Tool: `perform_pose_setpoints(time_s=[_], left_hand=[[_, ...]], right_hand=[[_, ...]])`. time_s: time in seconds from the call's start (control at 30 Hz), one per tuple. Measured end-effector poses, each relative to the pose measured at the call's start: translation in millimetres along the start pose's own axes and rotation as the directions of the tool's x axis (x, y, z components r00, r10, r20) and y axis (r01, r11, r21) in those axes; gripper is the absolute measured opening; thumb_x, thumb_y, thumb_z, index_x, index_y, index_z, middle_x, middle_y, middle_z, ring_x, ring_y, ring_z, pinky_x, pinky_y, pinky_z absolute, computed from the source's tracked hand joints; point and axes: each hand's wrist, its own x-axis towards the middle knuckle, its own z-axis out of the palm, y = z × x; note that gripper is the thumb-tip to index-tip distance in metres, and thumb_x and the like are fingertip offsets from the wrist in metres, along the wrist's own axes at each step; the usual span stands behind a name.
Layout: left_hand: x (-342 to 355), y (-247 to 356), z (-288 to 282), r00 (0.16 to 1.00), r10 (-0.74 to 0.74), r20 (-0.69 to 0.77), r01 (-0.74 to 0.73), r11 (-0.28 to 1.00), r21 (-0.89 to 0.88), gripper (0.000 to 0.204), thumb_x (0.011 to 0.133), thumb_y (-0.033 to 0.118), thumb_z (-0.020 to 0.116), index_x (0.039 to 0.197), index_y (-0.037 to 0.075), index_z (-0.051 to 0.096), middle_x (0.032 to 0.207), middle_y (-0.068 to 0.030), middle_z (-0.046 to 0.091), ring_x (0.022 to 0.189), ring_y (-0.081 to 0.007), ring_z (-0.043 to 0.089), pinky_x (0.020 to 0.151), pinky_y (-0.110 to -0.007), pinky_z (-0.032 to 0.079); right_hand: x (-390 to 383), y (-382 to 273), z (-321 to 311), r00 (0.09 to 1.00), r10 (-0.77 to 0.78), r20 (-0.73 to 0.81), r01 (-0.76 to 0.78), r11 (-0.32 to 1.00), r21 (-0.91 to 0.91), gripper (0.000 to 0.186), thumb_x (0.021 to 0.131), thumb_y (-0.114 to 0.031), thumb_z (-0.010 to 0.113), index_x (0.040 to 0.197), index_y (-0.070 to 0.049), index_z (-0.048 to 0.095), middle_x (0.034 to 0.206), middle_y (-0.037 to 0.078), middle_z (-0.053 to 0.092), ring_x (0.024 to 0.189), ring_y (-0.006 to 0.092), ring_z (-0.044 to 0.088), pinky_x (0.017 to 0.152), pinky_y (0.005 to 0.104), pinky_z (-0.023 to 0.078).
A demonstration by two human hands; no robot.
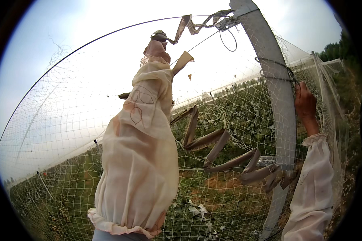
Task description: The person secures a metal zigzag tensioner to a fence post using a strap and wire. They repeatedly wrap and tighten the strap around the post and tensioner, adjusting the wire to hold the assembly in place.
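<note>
My left hand [157, 49] is raised high at the upper middle, its fingers closed on a long grey-brown strip [183, 27], creased like cloth or plastic tape. From the hand, the strip runs along the dark top wire [120, 29] toward the post. More of it [217, 150] zigzags down across the pale net [74, 138] to the right. My right hand [305, 101] is closed beside the grey post [269, 72], by the end of a dark tie wire [278, 76] looped round it. Its fingertips are partly hidden. Loose sleeves cover both forearms.
Behind the net grow rows of green plants [245, 108] under pale netting. A thin wire loop [228, 40] hangs near the post's top. Further netting [330, 88] on a frame rises at the right. White scraps [198, 210] lie among leaves low down.
</note>
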Motion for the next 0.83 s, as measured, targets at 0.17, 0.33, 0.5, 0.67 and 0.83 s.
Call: perform_pose_setpoints(time_s=[0.17, 0.33, 0.5, 0.67, 0.83], left_hand=[[-5, 11, 1, 0.976, -0.062, 0.209, 0.087, 0.989, -0.116, 0.016, 0.079, 0.003, 0.059, 0.091, 0.006, 0.069, 0.093, -0.0065, 0.071, 0.106, -0.0211, 0.057, 0.104, -0.058, 0.025], [-5, 15, 0, 0.967, 0.017, 0.253, 0.012, 0.993, -0.114, 0.014, 0.081, 0.011, 0.067, 0.093, 0.002, 0.067, 0.091, -0.0105, 0.07, 0.095, -0.0232, 0.062, 0.103, -0.062, 0.03], [11, 2, 6, 0.984, -0.071, 0.164, 0.106, 0.971, -0.212, 0.018, 0.088, 0.009, 0.062, 0.096, -0.007, 0.059, 0.08, -0.0169, 0.068, 0.069, -0.0209, 0.063, 0.069, -0.032, 0.052], [-32, 20, 16, 0.998, 0.008, 0.058, -0.005, 0.999, -0.044, 0.014, 0.086, 0.003, 0.059, 0.092, -0.009, 0.057, 0.077, -0.0176, 0.068, 0.063, -0.0209, 0.065, 0.06, -0.028, 0.052], [-23, 16, 12, 0.996, 0.051, 0.074, -0.052, 0.999, 0.01, 0.021, 0.085, 0.006, 0.058, 0.099, -0.009, 0.058, 0.079, -0.0173, 0.07, 0.062, -0.0225, 0.065, 0.065, -0.031, 0.053]], right_hand=[[-2, 1, -3, 1.0, 0.014, 0.003, -0.014, 1.0, 0.006, 0.023, 0.101, -0.025, 0.042, 0.09, -0.004, 0.046, 0.073, 0.022, 0.058, 0.066, 0.0432, 0.058, 0.055, 0.0499, 0.045], [-1, -2, -3, 0.999, 0.025, 0.029, -0.026, 1.0, 0.013, 0.023, 0.1, -0.025, 0.042, 0.091, -0.004, 0.047, 0.075, 0.022, 0.058, 0.067, 0.0435, 0.058, 0.056, 0.0508, 0.044], [-2, -1, -2, 0.999, 0.029, 0.03, -0.029, 1.0, -0.002, 0.024, 0.101, -0.026, 0.041, 0.092, -0.004, 0.047, 0.074, 0.023, 0.058, 0.065, 0.0438, 0.058, 0.055, 0.0514, 0.044], [-2, 0, -3, 0.999, 0.021, 0.025, -0.021, 1.0, 0.009, 0.025, 0.101, -0.027, 0.04, 0.093, -0.005, 0.046, 0.072, 0.023, 0.058, 0.064, 0.0439, 0.058, 0.054, 0.0514, 0.044], [-2, 5, 0, 0.996, 0.05, 0.075, -0.049, 0.999, -0.015, 0.023, 0.101, -0.028, 0.042, 0.096, -0.006, 0.051, 0.079, 0.025, 0.06, 0.07, 0.0418, 0.061, 0.055, 0.0468, 0.046]])
